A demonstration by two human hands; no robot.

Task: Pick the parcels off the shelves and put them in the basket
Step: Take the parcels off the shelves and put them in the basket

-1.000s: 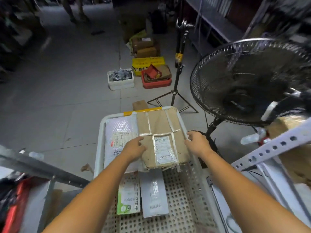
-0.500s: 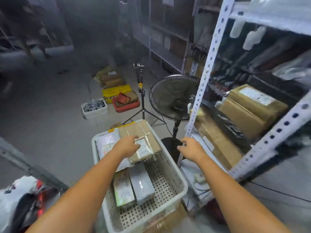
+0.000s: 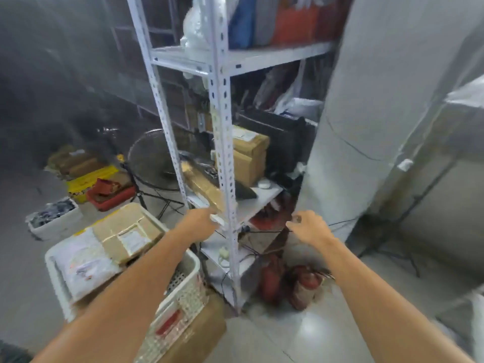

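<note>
The white perforated basket [image 3: 192,260] is nearest, just left of the rack [image 3: 222,153], and sits on a cardboard carton [image 3: 201,334] at the rack's foot. In it a brown taped parcel [image 3: 128,233] lies partly over a white mailer bag [image 3: 81,265].

Both arms stretch toward the rack. The left hand [image 3: 200,221] is at the front edge of the rack's middle shelf, just left of the front post. Its fingers are blurred, so I cannot tell whether they grip anything. The right hand [image 3: 309,226] hangs in the air right of that post, with its fingers loosely curled and empty. Below it, by the rack's right foot, stand red fire extinguishers [image 3: 303,286].

On the middle shelf a long flat brown parcel [image 3: 201,183] lies just above the left hand. A labelled cardboard box [image 3: 248,158] stands behind the post. Farther off, left of the rack, are a black fan [image 3: 149,158] and a red tray [image 3: 112,197] on the floor.
</note>
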